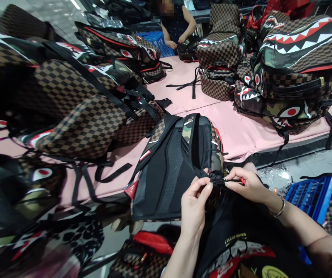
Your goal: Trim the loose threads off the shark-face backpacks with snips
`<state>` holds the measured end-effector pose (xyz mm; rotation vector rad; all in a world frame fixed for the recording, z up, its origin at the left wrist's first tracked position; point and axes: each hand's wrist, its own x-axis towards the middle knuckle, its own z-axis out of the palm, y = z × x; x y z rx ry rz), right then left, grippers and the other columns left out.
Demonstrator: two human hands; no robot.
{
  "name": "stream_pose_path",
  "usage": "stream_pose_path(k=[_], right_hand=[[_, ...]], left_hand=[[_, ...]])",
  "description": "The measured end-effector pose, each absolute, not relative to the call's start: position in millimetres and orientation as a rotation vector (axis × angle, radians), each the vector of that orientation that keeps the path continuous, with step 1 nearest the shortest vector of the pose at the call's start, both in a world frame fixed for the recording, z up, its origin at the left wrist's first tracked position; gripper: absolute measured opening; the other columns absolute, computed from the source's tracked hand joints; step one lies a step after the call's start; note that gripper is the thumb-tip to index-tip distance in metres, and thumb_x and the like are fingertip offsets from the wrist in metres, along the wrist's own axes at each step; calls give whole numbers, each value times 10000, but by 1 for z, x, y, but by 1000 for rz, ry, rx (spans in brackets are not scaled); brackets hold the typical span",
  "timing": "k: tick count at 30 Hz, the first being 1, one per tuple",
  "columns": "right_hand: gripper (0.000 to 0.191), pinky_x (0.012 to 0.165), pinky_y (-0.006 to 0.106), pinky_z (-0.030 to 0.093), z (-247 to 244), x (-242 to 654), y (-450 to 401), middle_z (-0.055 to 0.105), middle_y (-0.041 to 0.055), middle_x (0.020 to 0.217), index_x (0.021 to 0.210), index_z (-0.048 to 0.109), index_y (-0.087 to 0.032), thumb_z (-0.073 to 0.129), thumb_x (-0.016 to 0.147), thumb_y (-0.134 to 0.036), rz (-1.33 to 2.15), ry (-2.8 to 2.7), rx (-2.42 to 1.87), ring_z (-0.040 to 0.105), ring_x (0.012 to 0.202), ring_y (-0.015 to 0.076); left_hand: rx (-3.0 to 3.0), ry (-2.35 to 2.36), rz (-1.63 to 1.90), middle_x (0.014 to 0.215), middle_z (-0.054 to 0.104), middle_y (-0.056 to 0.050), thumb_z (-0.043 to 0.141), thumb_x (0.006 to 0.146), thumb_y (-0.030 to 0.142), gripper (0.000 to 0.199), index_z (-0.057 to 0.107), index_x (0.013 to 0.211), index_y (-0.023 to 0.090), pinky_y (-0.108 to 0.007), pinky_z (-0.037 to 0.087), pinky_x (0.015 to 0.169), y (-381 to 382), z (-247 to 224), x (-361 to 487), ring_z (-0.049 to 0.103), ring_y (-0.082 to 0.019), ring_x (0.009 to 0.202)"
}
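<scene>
A black-backed backpack (166, 173) with camouflage and checkered trim lies tilted at the near edge of the pink table, its padded back and shoulder straps facing up. My left hand (194, 200) pinches a black strap (217, 179) at the bag's right side between thumb and fingertips. Close beside it, my right hand (251, 186) is closed around a small thin dark tool (235, 180) with a red end, its tip at the strap. What kind of tool it is stays mostly hidden by the fingers.
Checkered backpacks (81, 127) are heaped on the left of the pink table (183, 87). More shark-mouth backpacks (293, 77) stand at the right. Across the table a person (179, 25) handles a bag. A blue crate (313, 197) holding bags sits at lower right.
</scene>
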<state>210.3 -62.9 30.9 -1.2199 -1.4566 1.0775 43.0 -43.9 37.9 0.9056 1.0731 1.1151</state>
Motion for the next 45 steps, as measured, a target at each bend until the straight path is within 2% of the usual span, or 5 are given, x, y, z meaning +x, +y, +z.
stream_pose_path(k=[6, 12, 16, 38, 45], right_hand=[[195, 425, 179, 301, 26, 207, -62, 455, -60, 512, 685, 522, -162, 543, 792, -324, 1235, -1246, -1187, 365, 437, 56], [122, 456, 169, 372, 24, 204, -73, 577, 1, 651, 827, 577, -146, 588, 779, -258, 776, -1503, -1218, 491, 531, 78], [133, 486, 176, 391, 28, 202, -73, 595, 13, 675, 868, 586, -138, 570, 803, -253, 612, -1642, -1164, 501, 531, 75], [279, 419, 187, 188, 28, 198, -65, 342, -89, 500, 703, 496, -160, 604, 734, -415, 1499, -1062, -1105, 259, 433, 40], [281, 412, 193, 158, 21, 200, -66, 330, -85, 495, 700, 499, -158, 598, 750, -417, 1490, -979, -1011, 236, 426, 38]], left_hand=[[852, 1089, 1088, 994, 679, -89, 762, 582, 273, 171, 702, 701, 166, -360, 292, 1012, -42, 37, 40, 538, -255, 1081], [727, 1081, 1052, 1005, 673, -99, 767, 572, 293, 232, 710, 737, 139, -338, 359, 940, -41, 38, 39, 599, -190, 880], [759, 1072, 1085, 984, 678, -84, 762, 579, 291, 215, 712, 736, 152, -337, 329, 979, -42, 36, 40, 579, -189, 934], [913, 1074, 1082, 980, 681, -65, 728, 628, 267, 135, 689, 719, 175, -409, 240, 1059, -44, 31, 38, 527, -248, 1112], [596, 1065, 1007, 1096, 649, -109, 764, 567, 248, 260, 697, 789, 131, -332, 452, 891, -35, 43, 20, 603, -226, 970]])
